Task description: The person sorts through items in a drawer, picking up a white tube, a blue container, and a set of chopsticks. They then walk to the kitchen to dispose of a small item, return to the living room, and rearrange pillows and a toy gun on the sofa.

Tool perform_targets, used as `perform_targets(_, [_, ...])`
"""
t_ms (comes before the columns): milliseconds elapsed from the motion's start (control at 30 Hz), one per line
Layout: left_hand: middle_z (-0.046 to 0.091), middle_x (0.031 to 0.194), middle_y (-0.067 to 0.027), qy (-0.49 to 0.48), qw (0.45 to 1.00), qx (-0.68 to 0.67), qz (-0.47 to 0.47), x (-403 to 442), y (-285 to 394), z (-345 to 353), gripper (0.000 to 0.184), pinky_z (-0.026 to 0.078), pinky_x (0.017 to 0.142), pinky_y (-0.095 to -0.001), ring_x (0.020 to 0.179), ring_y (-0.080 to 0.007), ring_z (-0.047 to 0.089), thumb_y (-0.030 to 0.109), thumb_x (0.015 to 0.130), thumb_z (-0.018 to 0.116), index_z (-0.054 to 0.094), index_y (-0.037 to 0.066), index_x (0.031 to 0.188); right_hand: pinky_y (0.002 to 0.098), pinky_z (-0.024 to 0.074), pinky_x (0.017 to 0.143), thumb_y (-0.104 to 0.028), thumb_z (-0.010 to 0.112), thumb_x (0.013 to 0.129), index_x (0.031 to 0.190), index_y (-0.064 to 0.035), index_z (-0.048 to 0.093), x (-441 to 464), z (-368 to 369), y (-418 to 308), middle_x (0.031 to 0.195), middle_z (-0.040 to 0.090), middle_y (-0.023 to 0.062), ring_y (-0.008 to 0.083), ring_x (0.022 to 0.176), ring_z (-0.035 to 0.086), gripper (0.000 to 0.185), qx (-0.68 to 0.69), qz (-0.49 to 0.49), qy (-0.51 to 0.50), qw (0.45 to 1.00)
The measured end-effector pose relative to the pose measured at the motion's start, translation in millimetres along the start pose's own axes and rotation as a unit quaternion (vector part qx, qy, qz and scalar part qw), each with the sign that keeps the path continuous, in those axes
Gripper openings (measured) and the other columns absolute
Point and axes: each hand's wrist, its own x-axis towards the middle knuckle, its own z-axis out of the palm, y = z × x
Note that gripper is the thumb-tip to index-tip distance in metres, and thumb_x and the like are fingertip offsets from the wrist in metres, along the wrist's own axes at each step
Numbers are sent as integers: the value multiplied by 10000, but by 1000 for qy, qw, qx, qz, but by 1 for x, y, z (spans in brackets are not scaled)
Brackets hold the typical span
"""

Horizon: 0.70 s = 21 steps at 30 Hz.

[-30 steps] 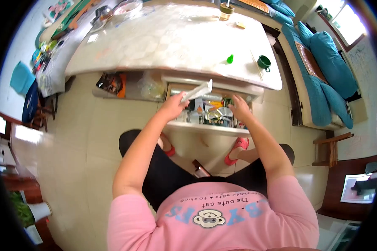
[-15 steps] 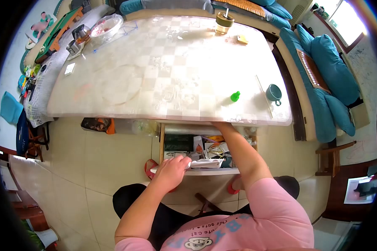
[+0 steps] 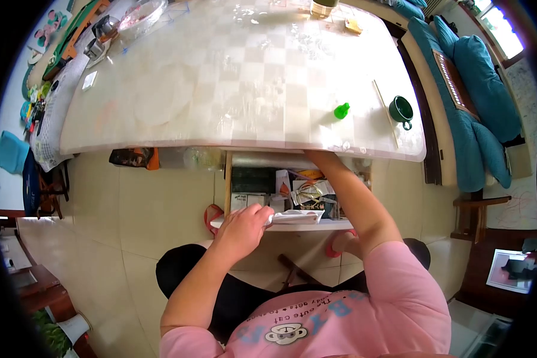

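Observation:
My left hand (image 3: 244, 228) is closed round one end of a thin white packet (image 3: 298, 217), which lies along the front edge of the open drawer (image 3: 227, 179). Inside the drawer are a dark green box (image 3: 252, 180), small cards and packets, and a bundle of pale cord (image 3: 311, 192). My right forearm reaches over the drawer's right part and goes beneath the table's edge, so the fingers of my right hand are hidden.
On the white table (image 3: 250, 107) are a green bottle (image 3: 341, 111), a thin stick (image 3: 385, 113), a dark green cup (image 3: 401, 110) and a yellow item (image 3: 352, 25). A teal sofa (image 3: 435, 89) stands at the right. Bags lie under the table at left.
My left hand has brought the white packet from above the drawer to its front edge. My right hand has gone from the drawer's contents to under the table's edge.

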Motion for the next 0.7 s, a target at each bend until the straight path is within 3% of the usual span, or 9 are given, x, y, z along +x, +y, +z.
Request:
perform_targets(167, [593,931,-130,-5,1000,4,-5,-3,2,2,253,485,752,-461,865,-372,599,48,806,584,590,83,1056,521,427,885,-170,502,875,1142,-64,588,-23,-16,6,1189,567,200,376,1105,528,300,-7,-24,-11,1000])
perform_targets(267, [596,936,-131,-10,1000,12,-6,-3,3,2,251,485,752,-463,864,-372,601,44,807,579,590,78,1055,450,443,867,-91,533,845,1009,-30,611,-27,-4,20,1021,592,220,378,986,553,191,-14,-87,111,990])
perform_targets(300, [597,936,-132,-1,1000,7,2,-4,0,4,246,486,748,-462,860,-370,604,38,810,571,588,74,1053,450,449,852,-111,540,850,954,-28,623,-31,-11,20,965,605,213,378,941,564,157,-37,-135,111,984])
perform_targets(400, [597,928,-133,1,1000,5,3,-5,-2,6,244,488,743,-460,855,-369,605,33,813,564,585,73,1053,450,454,841,-129,552,848,930,-28,634,-33,-21,17,922,611,206,374,918,572,154,-44,-130,80,987])
perform_targets(533, [599,905,-132,-3,1000,15,-3,-5,-3,6,203,484,745,-462,852,-363,606,41,823,556,576,69,1023,457,464,806,-154,558,852,937,-34,647,-32,-10,27,910,623,208,391,882,583,172,-36,-198,150,968])
perform_targets(700, [602,907,-124,2,999,32,-1,-6,-8,11,166,488,729,-461,845,-360,610,84,844,573,570,80,1010,445,474,790,-164,577,866,949,-54,659,-57,-13,18,913,634,201,388,860,596,160,-12,-159,137,978])
